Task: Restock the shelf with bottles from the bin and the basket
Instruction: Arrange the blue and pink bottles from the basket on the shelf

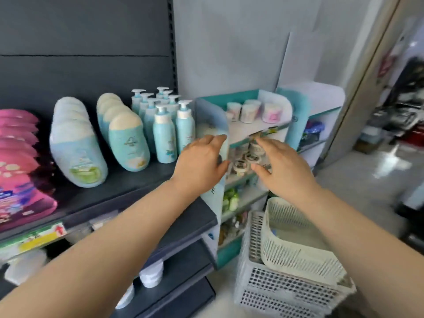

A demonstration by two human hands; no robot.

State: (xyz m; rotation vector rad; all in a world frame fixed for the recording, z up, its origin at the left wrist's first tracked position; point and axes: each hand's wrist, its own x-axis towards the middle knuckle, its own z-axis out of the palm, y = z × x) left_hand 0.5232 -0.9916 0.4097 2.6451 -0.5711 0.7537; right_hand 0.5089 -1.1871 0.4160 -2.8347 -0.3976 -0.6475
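Reaching out — left hand (202,161), right hand (283,167) — both spread.

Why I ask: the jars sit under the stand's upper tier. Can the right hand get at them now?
Probably yes: the right hand hovers open just before the jars, nothing between; the upper tier overhangs but leaves their front free.

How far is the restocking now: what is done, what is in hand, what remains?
Done: teal pump bottles stand in rows on the dark shelf. In hand: nothing; the left hand and right hand reach, open and empty, toward the small jars in the teal display stand. Left: the cream basket on the white bin shows no clear bottle, though the view is blurred.
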